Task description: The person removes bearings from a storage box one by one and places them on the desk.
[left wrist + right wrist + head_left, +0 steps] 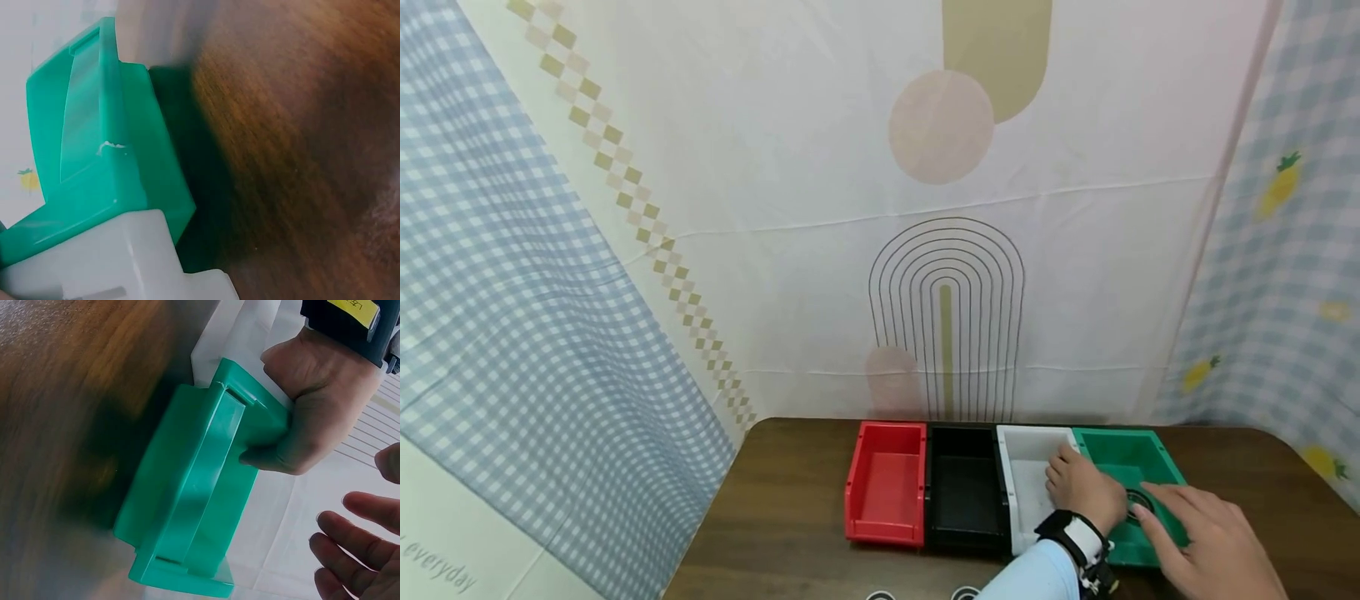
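Observation:
My left hand (1086, 490) grips the adjoining side walls of the white bin (1027, 500) and the green bin (1123, 447). In the right wrist view its thumb (265, 457) reaches inside the green bin, while the other fingers bend over the white bin's side. My right hand (1213, 542) is over the green bin's right front part, fingers spread and apart. A small round black ring (1138, 503) with a lighter inner circle shows at the green bin, near the right thumb and index fingertip. In the right wrist view the right fingers (359, 544) are loosely extended beside the bin.
A red bin (886, 485) and a black bin (967, 492) stand in the same row to the left. Two similar round rings (965, 592) lie at the lower frame edge on the wooden table (775, 517). Patterned cloth (805, 275) hangs behind the table.

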Available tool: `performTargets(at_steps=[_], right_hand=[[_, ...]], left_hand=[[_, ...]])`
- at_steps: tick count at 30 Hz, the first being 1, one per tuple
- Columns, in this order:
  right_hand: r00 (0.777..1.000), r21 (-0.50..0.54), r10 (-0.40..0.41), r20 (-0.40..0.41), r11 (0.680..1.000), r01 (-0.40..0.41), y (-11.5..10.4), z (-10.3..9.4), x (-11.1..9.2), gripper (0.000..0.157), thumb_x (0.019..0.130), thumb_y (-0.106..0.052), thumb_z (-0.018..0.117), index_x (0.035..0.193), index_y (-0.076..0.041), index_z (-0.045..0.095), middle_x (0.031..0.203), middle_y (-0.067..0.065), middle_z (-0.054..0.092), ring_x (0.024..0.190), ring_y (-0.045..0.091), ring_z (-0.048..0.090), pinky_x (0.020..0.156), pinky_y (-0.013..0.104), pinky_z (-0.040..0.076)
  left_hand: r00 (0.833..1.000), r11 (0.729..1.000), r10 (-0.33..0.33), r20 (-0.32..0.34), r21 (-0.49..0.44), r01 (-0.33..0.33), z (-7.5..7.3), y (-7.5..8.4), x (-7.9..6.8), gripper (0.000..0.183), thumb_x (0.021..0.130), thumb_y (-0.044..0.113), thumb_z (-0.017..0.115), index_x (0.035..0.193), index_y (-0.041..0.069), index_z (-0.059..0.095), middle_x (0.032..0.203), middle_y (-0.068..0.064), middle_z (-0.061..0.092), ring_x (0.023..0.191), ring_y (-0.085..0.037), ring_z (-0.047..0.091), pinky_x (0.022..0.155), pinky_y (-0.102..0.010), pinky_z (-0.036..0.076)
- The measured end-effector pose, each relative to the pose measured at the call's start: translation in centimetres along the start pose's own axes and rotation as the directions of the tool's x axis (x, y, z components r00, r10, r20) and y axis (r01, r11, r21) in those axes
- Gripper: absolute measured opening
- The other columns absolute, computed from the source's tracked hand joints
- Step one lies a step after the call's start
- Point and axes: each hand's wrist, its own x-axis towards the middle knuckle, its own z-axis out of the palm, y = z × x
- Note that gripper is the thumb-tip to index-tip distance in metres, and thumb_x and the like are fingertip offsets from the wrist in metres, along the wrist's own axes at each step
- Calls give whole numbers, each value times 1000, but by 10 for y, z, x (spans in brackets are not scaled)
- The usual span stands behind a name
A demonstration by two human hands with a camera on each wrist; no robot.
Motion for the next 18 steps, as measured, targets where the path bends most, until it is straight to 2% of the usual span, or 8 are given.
performTargets(at_steps=[5,11,14,18], right_hand=[[1000,-5,13,27,1000,-13,1,-1,-2,28,94,-22,81,111,0,80,103,22,78,90,47,71,77,69,52],[991,-12,87,105,996,-86,1,-1,-4,32,97,-24,78,116,2,78,108,24,75,95,48,69,80,67,53],[973,-19,119,198,993,-118,4,0,-4,37,100,-27,75,122,3,75,115,27,74,101,50,67,82,67,53],[927,-29,124,354,992,-122,12,3,1,43,102,-28,73,128,6,72,122,29,71,108,53,66,86,67,55]], left_hand=[[1000,1000,20,-10,-4,-20,2,-2,1,49,91,23,79,130,8,54,111,-12,58,108,-28,55,106,-46,47],[998,999,44,-42,24,-43,3,-2,1,50,89,23,80,130,8,55,108,-10,58,106,-27,55,102,-43,47],[999,999,40,-25,23,-39,3,-3,1,51,91,23,79,134,7,55,112,-11,60,109,-27,56,104,-44,47],[999,999,36,-5,30,-35,1,-3,0,52,93,24,76,137,7,54,116,-12,60,112,-28,57,106,-45,47]])
